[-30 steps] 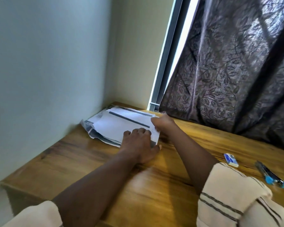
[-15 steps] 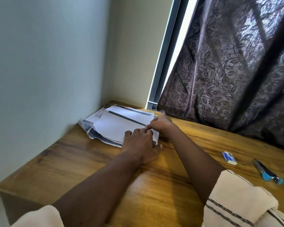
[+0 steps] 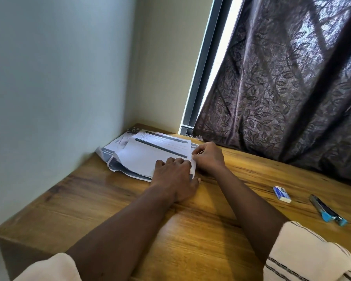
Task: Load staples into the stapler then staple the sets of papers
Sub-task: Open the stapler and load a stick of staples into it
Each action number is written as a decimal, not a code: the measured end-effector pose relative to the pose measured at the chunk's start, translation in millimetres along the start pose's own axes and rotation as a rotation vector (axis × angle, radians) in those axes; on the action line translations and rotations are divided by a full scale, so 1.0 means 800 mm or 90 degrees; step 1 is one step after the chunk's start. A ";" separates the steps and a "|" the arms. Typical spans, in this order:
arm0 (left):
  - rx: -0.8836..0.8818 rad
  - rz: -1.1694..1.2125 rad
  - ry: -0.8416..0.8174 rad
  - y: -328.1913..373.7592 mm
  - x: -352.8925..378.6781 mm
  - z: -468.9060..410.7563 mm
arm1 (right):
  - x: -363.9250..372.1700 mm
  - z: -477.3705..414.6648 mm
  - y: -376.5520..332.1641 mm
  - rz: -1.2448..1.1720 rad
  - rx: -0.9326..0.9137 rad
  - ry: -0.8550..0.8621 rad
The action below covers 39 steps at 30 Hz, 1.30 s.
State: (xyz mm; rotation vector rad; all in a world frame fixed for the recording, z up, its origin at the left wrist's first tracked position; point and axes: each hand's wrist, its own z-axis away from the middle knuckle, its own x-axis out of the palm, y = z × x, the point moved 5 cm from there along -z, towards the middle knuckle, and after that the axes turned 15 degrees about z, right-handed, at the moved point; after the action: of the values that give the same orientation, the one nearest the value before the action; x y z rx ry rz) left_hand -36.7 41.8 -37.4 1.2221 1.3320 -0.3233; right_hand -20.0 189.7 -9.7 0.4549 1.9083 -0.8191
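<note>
A loose stack of printed papers (image 3: 148,154) lies in the far left corner of the wooden table (image 3: 201,236). My left hand (image 3: 175,179) rests flat on the stack's near right corner, fingers curled on the top sheet. My right hand (image 3: 208,157) pinches the right edge of the top sheets between thumb and fingers. A blue and dark grey stapler (image 3: 327,210) lies on the table at the right, away from both hands. A small white and blue staple box (image 3: 282,194) lies just left of it.
A pale wall runs along the table's left side and behind the papers. A dark leaf-patterned curtain (image 3: 282,88) hangs over the table's back right edge, beside a window frame (image 3: 201,74). The table's left corner edge is close at the lower left.
My right hand has slid from the stack's far right corner down along the edge, closer to my left hand. The view has shifted slightly; the left hand stays on the papers.
</note>
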 end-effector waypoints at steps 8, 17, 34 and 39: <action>0.118 0.039 -0.061 0.020 0.009 0.002 | -0.073 0.073 0.119 0.012 0.073 0.151; 0.211 0.036 -0.182 0.044 0.026 0.013 | -0.149 0.133 0.317 0.296 0.417 0.096; 0.202 0.098 -0.087 0.042 0.017 0.002 | -0.162 0.114 0.219 -0.313 0.079 0.274; 0.218 0.123 -0.038 0.043 0.011 0.002 | -0.109 0.104 0.162 -0.343 -0.003 0.192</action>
State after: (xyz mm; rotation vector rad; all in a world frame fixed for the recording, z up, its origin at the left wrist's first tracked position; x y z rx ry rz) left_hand -6.7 57.9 -28.6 1.6018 1.1243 -0.4577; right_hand 153.6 224.7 -2.3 0.0522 2.3587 -1.1391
